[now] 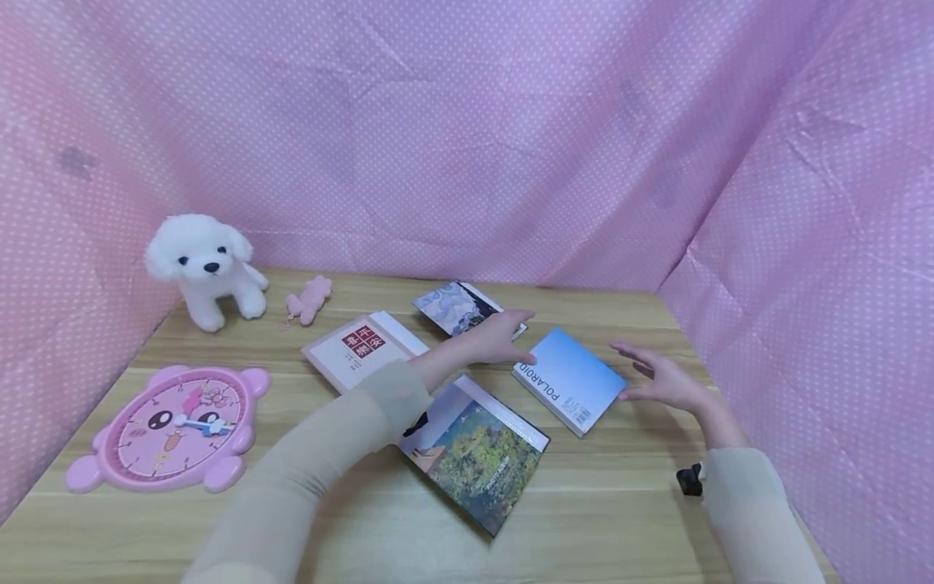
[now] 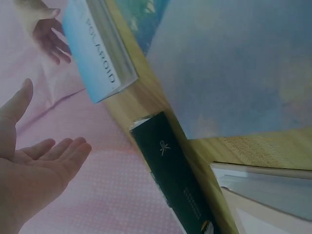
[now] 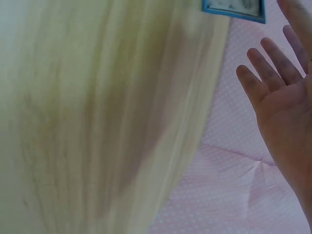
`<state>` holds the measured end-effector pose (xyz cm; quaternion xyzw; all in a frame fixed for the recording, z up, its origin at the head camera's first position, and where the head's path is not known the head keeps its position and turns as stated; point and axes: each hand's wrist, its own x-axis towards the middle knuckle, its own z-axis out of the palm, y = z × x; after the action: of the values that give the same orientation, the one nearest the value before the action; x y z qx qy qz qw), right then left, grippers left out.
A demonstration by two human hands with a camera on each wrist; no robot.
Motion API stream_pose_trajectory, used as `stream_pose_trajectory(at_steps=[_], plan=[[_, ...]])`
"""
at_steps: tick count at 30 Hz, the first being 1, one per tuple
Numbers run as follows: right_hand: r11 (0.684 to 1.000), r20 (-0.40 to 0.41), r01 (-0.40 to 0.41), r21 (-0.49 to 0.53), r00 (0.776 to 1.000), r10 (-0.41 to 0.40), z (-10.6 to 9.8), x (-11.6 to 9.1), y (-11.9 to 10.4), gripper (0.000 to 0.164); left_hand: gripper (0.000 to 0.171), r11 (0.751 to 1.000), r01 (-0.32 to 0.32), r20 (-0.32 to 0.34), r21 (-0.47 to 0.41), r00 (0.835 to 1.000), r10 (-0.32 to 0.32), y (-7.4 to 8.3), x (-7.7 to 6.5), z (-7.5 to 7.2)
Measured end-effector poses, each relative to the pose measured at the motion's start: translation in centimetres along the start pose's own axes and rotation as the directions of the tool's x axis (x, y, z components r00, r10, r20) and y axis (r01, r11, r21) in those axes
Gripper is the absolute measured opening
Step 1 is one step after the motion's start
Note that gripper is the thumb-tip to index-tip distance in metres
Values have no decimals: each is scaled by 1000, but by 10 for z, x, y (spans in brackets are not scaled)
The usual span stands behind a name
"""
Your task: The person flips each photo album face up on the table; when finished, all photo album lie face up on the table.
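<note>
A blue album marked POLAROID (image 1: 565, 377) (image 2: 90, 53) lies on the table between the two hands. The left hand (image 1: 499, 339) (image 2: 46, 168) is at its left side with fingers extended and spread from the thumb, nothing held. At the album's right side is the right hand (image 1: 664, 383) (image 3: 287, 102), its fingers loosely extended and its palm bare. Partly behind the left hand lies a book with a painted cover (image 1: 456, 308); the left wrist view shows its dark green spine (image 2: 168, 165). A photo album (image 1: 477, 462) with a garden painting lies nearer the person.
A pale book with a red square (image 1: 353, 350) lies left of the left forearm. Farther left are a pink clock (image 1: 171, 442), a white plush dog (image 1: 207, 272) and a small pink plush charm (image 1: 310, 300). Pink dotted cloth (image 1: 467, 146) hangs around the wooden table (image 1: 606, 519).
</note>
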<state>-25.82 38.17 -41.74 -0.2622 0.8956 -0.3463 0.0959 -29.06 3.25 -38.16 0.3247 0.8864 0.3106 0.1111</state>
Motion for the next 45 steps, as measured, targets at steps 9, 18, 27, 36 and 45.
stream_pose_trajectory(at_steps=[9,18,27,36,45], plan=[[998,95,-44,52,995,39,4,10,21,69,86,997,52,90,60,994,-58,-7,20,20],[997,95,-73,1,993,73,7,14,22,62,75,994,70,172,86,982,-84,-14,28,37],[996,92,-91,-19,991,93,5,14,17,61,79,992,20,172,125,984,-41,-15,31,40],[986,79,-156,59,985,151,-1,12,13,62,75,997,60,177,53,982,-69,-15,32,38],[988,33,-113,101,993,111,-5,14,-5,58,69,995,95,111,28,989,-97,-17,34,36]])
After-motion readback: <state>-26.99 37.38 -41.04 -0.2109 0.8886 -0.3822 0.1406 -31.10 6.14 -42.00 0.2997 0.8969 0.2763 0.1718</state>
